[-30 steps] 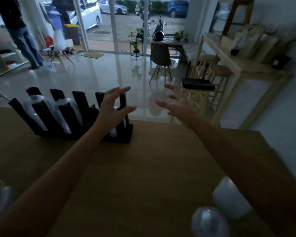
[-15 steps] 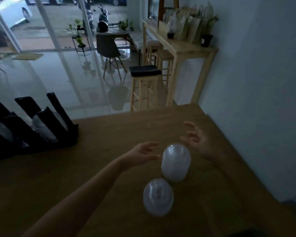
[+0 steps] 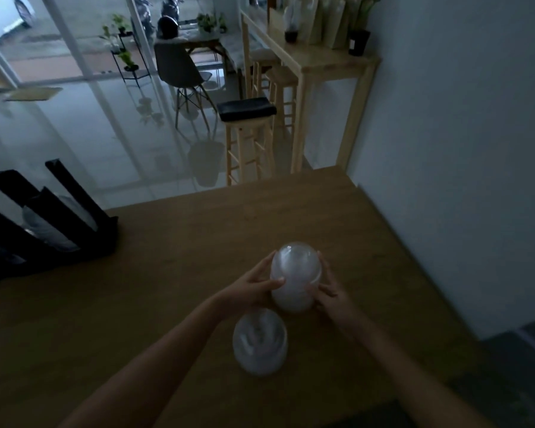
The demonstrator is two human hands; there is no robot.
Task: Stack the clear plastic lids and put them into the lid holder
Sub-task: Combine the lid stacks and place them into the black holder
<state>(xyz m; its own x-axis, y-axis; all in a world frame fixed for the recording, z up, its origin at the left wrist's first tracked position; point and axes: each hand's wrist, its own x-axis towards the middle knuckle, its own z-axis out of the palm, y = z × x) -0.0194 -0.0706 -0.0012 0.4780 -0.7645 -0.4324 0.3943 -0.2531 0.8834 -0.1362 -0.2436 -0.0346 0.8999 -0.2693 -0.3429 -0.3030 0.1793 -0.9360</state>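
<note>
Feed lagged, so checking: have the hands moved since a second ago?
Yes. Both hands, left hand and right hand, left the black lid holder and now grip the farther stack of clear domed plastic lids.

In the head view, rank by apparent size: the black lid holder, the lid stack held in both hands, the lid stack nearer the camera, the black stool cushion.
1. Black lid holder, though cut off at the frame edge.
2-3. Held lid stack and nearer lid stack: look alike, unranked.
4. Black stool cushion, farther away, so unsure.
</note>
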